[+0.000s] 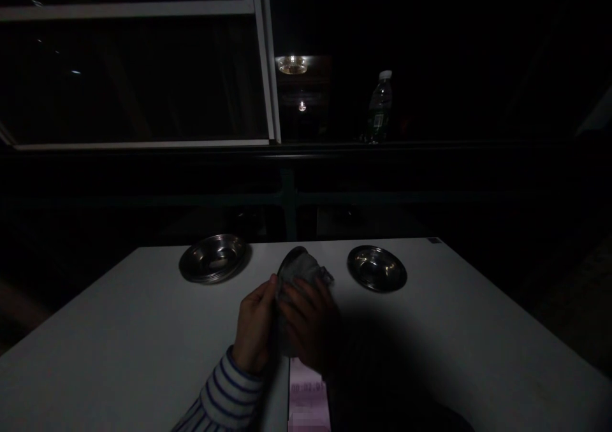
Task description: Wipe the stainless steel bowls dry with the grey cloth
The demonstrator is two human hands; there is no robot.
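My left hand (255,330), in a striped sleeve, grips the edge of a metal bowl (290,265) that I hold tilted up over the white table (119,330). My right hand (308,330) presses a grey cloth (306,276) against the bowl's face. Both hands are closed around these things at the middle of the table. The scene is very dark and the bowl is mostly hidden by cloth and fingers.
Two more metal bowls rest on the table, one at the left (214,258) and one at the right (377,267). A pink paper strip (308,397) lies near the front edge. A plastic bottle (380,108) stands on the dark window ledge behind.
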